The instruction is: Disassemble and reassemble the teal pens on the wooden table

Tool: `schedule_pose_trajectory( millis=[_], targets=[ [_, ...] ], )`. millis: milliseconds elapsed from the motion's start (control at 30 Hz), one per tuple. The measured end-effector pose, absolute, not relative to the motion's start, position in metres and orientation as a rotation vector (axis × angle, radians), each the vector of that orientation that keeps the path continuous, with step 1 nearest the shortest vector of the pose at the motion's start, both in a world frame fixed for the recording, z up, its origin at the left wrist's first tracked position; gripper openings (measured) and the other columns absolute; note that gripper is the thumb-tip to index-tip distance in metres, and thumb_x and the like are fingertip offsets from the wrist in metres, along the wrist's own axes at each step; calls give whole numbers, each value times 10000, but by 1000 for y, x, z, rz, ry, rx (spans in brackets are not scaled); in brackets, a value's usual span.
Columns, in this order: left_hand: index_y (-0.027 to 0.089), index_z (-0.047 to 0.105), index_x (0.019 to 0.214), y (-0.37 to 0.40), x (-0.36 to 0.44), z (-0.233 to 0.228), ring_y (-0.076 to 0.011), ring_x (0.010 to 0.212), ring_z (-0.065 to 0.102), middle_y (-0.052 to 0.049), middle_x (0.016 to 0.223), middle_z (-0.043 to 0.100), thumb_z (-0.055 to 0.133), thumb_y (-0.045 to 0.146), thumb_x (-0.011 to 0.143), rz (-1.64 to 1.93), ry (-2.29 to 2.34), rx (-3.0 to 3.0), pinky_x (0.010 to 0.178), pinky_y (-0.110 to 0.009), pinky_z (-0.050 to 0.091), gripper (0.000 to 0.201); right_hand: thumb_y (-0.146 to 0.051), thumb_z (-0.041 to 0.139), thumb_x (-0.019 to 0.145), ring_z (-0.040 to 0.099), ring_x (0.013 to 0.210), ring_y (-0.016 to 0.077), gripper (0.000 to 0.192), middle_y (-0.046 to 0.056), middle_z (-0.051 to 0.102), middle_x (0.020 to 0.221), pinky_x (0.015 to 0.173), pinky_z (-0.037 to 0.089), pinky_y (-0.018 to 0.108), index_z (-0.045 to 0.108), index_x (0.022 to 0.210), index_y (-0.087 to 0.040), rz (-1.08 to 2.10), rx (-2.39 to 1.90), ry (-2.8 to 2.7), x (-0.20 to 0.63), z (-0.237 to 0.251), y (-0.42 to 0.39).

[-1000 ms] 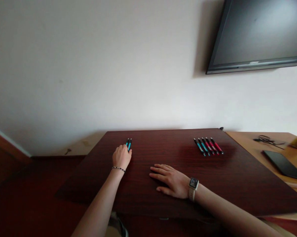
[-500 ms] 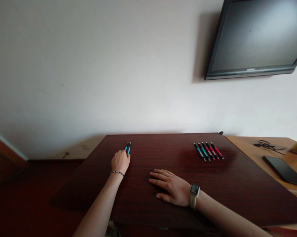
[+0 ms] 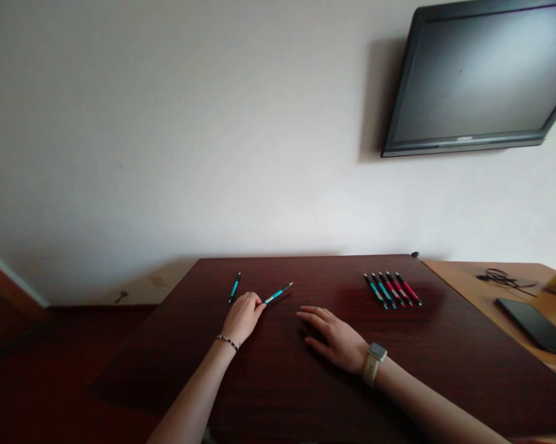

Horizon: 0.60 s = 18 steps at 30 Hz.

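Up near the far left part of the dark wooden tabletop (image 3: 306, 382), the left hand (image 3: 243, 317) pinches the near end of a teal pen (image 3: 278, 293) between its fingertips, the pen slanting away toward the far right, low over the wood. A second teal pen (image 3: 234, 288) lies just beyond that hand, apart from it, pointing at the far edge. The right hand (image 3: 336, 339) rests palm down near the middle of the tabletop, fingers spread loosely and flat, holding nothing; a pale watch (image 3: 375, 359) sits on its wrist. Toward the far right corner, a row of pens (image 3: 392, 289), two teal and three red, lies side by side. A dark screen (image 3: 476, 80) hangs on the wall above.
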State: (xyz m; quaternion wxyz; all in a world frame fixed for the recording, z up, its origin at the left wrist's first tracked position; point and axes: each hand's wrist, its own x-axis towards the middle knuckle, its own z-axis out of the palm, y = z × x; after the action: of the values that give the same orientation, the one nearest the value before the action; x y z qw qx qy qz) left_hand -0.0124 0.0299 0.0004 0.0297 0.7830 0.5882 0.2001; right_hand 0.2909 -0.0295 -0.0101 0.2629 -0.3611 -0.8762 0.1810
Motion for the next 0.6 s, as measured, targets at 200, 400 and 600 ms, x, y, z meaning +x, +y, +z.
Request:
schedule_pose_trajectory(
  millis=[200, 400, 600],
  targets=[
    [205, 575, 950, 13, 16, 5, -204, 954, 628, -46, 1012, 635, 564, 242, 1025, 729, 1468, 2584, 856, -320, 494, 85, -318, 623, 966, 487, 1445, 292, 696, 126, 417, 1605, 1203, 437, 503, 353, 1607, -285, 510, -1119, -2006, 304, -22, -12],
    [215, 558, 961, 1, 29, 14, -201, 928, 627, -33, 999, 625, 581, 228, 1015, 707, 1378, 2590, 832, -318, 494, 60, -421, 689, 933, 724, 1052, 264, 433, 86, 747, 1191, 1006, 575, 451, 657, 1324, -238, 856, -1122, -1842, 309, -17, -4],
    [230, 555, 1011, -2, 28, 16, -200, 910, 662, -28, 984, 664, 534, 256, 1025, 805, 1310, 2431, 819, -315, 504, 37, -475, 714, 902, 714, 949, 251, 326, 75, 778, 1033, 902, 563, 384, 753, 1053, -188, 928, -1137, -1777, 314, -6, -3]
  ],
)
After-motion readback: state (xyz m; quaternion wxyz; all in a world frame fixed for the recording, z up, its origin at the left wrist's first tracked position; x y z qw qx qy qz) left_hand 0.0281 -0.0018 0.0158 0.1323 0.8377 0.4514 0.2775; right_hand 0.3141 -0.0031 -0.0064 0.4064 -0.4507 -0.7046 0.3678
